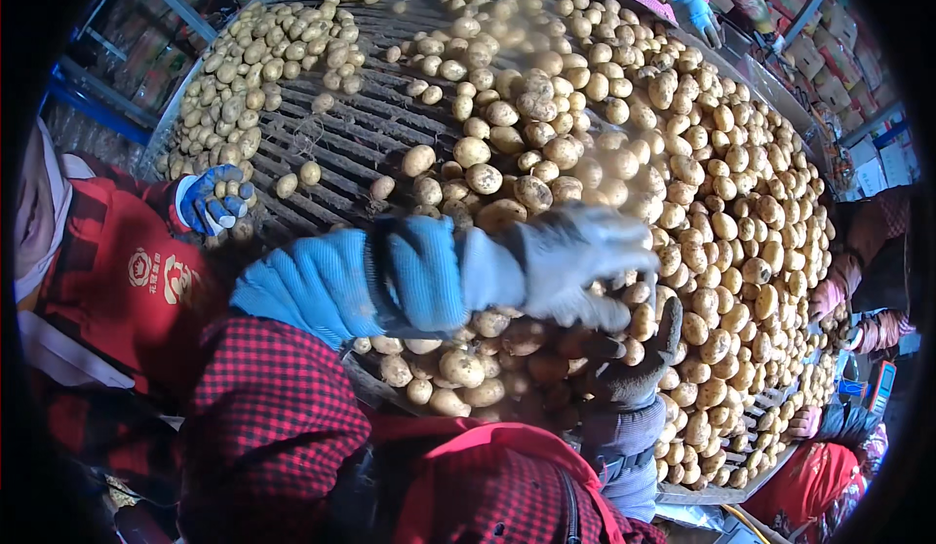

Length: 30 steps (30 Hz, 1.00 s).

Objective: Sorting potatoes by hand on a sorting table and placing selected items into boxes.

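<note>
My left hand (585,266), in a grey-white work glove below a blue knitted cuff, reaches over the potato heap; it is blurred by motion, and its palm side is hidden. Just below and to the right, my right hand (636,354), in a dark soiled glove, has its fingers spread among the potatoes (720,346). Small potatoes lie between the two hands; whether either hand grips one cannot be told. Larger potatoes (462,368) rest near my body, under the left forearm. The potatoes lie on a slatted sorting table (336,142) covered with soil.
A co-worker's blue-gloved hand (217,199) holds small potatoes at the left. Another blue glove (698,16) is at the far edge, and other workers' hands (837,295) are at the right. A metal rim (687,495) borders the table. Stacked cartons (826,69) stand behind.
</note>
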### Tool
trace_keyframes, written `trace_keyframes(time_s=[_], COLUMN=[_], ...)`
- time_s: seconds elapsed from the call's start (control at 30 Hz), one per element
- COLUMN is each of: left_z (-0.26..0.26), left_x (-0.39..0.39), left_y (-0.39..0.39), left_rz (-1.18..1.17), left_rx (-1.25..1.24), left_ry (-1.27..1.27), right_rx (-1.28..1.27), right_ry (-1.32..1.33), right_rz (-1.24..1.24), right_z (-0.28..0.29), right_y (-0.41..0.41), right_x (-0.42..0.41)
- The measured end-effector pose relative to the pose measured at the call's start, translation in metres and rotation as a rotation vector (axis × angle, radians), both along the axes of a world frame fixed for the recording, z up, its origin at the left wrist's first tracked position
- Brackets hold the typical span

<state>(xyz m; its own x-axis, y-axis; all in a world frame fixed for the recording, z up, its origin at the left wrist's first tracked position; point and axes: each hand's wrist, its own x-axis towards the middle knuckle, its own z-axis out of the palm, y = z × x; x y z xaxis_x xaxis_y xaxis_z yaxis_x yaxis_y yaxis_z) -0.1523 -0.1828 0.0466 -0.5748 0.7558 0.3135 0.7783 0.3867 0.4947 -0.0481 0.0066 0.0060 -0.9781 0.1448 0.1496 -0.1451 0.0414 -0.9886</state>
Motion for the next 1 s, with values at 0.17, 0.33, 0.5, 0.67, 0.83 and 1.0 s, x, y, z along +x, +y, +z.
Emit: trace_keyframes(time_s=[0.17, 0.33, 0.5, 0.67, 0.83, 1.0], left_z=[-0.010, -0.031, -0.052, -0.054, -0.045, -0.065], left_x=[-0.070, -0.146, -0.186, -0.193, -0.222, -0.251], left_y=[-0.084, -0.192, -0.237, -0.212, -0.277, -0.314], left_rz=[0.361, 1.068, 1.107, 1.051, 1.208, 1.107], left_rx=[0.018, -0.045, -0.303, -0.281, -0.229, -0.391], left_ry=[0.050, -0.354, -0.122, -0.192, -0.129, -0.167], right_rx=[0.940, 1.393, 1.195, 1.177, 1.167, 1.149], right_ry=[0.336, 0.465, 0.390, 0.351, 0.328, 0.317], right_rz=[0.077, 0.067, 0.120, 0.123, 0.130, 0.133], right_z=[0.011, 0.005, -0.004, -0.009, -0.009, -0.013], right_y=[0.015, 0.034, 0.038, 0.042, 0.042, 0.036], right_x=[-0.024, -0.007, 0.005, 0.009, 0.010, 0.002])
